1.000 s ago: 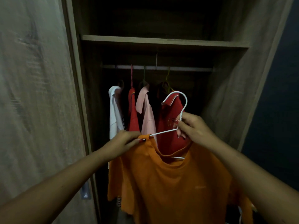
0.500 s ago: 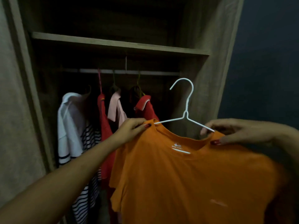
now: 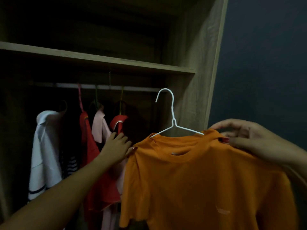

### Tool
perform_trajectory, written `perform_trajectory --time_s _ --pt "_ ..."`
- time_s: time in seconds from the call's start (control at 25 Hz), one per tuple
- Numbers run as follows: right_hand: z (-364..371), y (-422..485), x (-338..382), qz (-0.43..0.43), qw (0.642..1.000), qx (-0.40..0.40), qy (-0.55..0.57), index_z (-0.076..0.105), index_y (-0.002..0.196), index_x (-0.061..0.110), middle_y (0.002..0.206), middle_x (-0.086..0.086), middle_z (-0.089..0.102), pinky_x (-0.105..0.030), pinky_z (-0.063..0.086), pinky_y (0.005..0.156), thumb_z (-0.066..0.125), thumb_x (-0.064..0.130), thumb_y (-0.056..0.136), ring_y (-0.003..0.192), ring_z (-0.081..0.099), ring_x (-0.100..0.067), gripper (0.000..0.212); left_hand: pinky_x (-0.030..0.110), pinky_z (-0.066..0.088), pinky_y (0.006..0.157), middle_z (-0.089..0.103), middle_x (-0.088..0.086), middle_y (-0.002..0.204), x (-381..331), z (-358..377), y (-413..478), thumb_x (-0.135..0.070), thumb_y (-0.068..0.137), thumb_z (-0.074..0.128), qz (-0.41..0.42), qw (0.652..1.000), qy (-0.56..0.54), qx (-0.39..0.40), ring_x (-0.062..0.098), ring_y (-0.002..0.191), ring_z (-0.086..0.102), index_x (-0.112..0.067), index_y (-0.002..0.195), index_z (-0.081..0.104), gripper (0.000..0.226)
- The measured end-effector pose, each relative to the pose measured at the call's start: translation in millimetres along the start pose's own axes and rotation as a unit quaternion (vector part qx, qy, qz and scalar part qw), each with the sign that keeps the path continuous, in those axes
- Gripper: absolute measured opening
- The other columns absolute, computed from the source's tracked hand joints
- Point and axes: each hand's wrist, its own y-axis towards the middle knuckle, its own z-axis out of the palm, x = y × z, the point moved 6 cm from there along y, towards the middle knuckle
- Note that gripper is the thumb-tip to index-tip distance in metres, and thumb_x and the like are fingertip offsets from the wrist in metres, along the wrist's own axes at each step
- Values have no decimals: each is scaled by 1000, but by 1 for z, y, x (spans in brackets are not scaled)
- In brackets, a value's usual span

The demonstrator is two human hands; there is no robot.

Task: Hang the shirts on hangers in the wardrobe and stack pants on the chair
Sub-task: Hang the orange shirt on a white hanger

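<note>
orange shirt [image 3: 199, 180] now squared on white hanger [image 3: 173, 110] | left hand [image 3: 116, 144] off collar, grip unclear | right hand [image 3: 245, 138] fingers pinch shoulder | next: hook rail [image 3: 139, 88]

Single view, head-worn, wide-angle. Looks forward into open wardrobe [image 3: 205, 63] from just outside its right front, taking in shelf [image 3: 99, 59] and rail [image 3: 141, 88]. Close in, with shirt [image 3: 199, 180] filling lower right of frame. Dark wall [image 3: 265, 63] along right edge.
</note>
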Motion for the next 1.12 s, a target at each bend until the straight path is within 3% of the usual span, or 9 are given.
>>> perform_trajectory --time_s 0.08,0.2,0.32,0.4,0.6,0.68,0.84,0.96,1.12 --pt "4 19 3 7 1000 -30 3 63 107 29 99 -5 73 -23 58 68 66 31 76 90 70 -18 31 43 49 79 70 3 76 9 9 -4 -45 85 44 -12 999 41 -19 23 77 65 -20 74 71 38" --pt "19 63 -3 24 995 -92 13 63 102 26 92 -4 72 -18 51 61 61 13 86 79 69 -13 21 48 52 74 67 2 69 15 22 -13 -44 64 78 -21 997 63 36 23 71 65 -20 66 70 25" --pt "48 115 -9 5 990 -120 67 64 104 22 93 -4 69 -11 50 53 59 8 88 76 64 -8 22 52 51 81 69 2 78 13 38 -27 -46 70 71 -14 995 74 58 22 79 66 -22 74 70 25" --pt "67 148 -11 -15 986 -139 94 64 109 22 91 2 67 -11 48 54 55 8 90 78 62 -6 25 48 54 76 67 -1 75 12 34 -35 -49 66 71 -2 998 55 39 19 74 65 -26 72 68 24" --pt "97 235 -30 -30 968 -214 125 64 112 19 102 -4 66 -33 54 84 51 4 90 88 61 -14 30 30 53 66 64 -5 83 22 4 -37 -46 78 42 -29 999 -13 -19 14 77 64 -26 85 66 31" --pt "104 263 -38 -27 967 -229 104 63 115 15 112 -6 65 -29 49 89 50 4 90 97 60 -16 30 30 52 72 63 -2 94 28 -9 -36 -43 85 38 -51 997 -56 -23 16 87 62 -21 96 65 35" --pt "128 295 -56 -51 977 -198 56 59 121 10 115 -8 61 -19 48 79 47 3 93 97 58 -15 31 35 49 89 59 5 116 25 -18 -39 -42 90 34 -55 990 -129 1 19 107 56 -15 111 60 44" --pt "153 300 -73 -95 981 -170 -17 55 126 9 117 -11 57 -26 47 90 44 2 93 104 58 -21 35 35 49 91 58 5 120 20 -20 -42 -40 90 37 -64 987 -145 4 20 110 56 -14 114 60 42" --pt "166 280 -87 -164 963 -171 -125 46 134 7 123 -16 53 -29 46 93 42 -3 89 101 54 -22 46 35 49 92 58 4 122 7 -24 -45 -37 90 39 -76 984 -158 0 19 113 55 -13 116 59 42"
